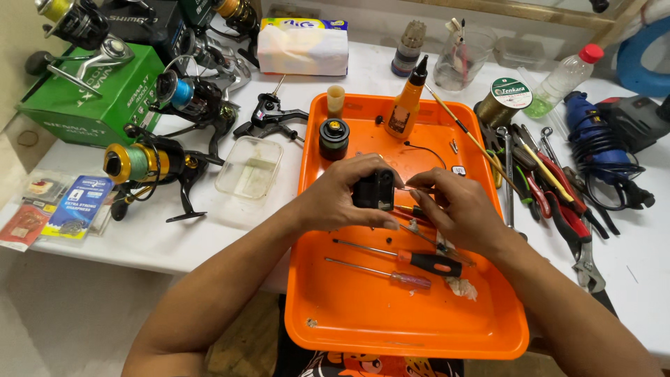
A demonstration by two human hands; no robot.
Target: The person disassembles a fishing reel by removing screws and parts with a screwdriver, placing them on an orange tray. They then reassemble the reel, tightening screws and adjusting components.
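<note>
My left hand (pixel 340 194) grips a small black reel body part (pixel 373 190) above the orange tray (pixel 363 314). My right hand (pixel 453 206) pinches a thin metal tool (pixel 407 188) whose tip touches the black part's right side. Under my hands on the tray lie a screwdriver with a black and orange handle (pixel 419 260) and a thinner one with a purple handle (pixel 391 274). A black spool (pixel 333 137) with a gold centre and an orange oil bottle (pixel 405 105) stand at the tray's far end.
Several fishing reels (pixel 150 164) and a green box (pixel 94 98) sit at the left, with a clear plastic tub (pixel 248 167) beside the tray. Pliers and wrenches (pixel 551 188), a blue power tool (pixel 593 129), a line spool (pixel 502 101) and a plastic bottle (pixel 565 77) crowd the right. A tissue pack (pixel 302 45) lies at the back.
</note>
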